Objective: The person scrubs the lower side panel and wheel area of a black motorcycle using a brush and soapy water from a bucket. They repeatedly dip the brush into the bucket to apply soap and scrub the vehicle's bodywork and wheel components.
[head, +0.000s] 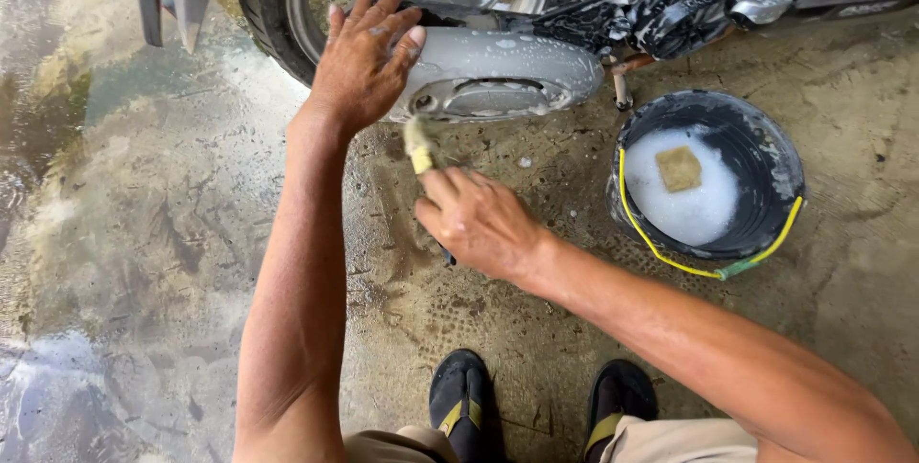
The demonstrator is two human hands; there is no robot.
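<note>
A small yellow-bristled brush [418, 145], gripped in the right hand [476, 222], points at the soapy grey metal engine cover [498, 70] beside the rear wheel [287, 3]. The left hand [362, 59] rests open there, seemingly bracing. A black sudsy bucket [775, 152] stands near.

I am looking down at a vehicle wash bay: a wet, stained concrete floor [144, 233], a soapy scooter wheel [421, 3] and engine cover [507, 70], and a black bucket [766, 157] of suds.
</note>
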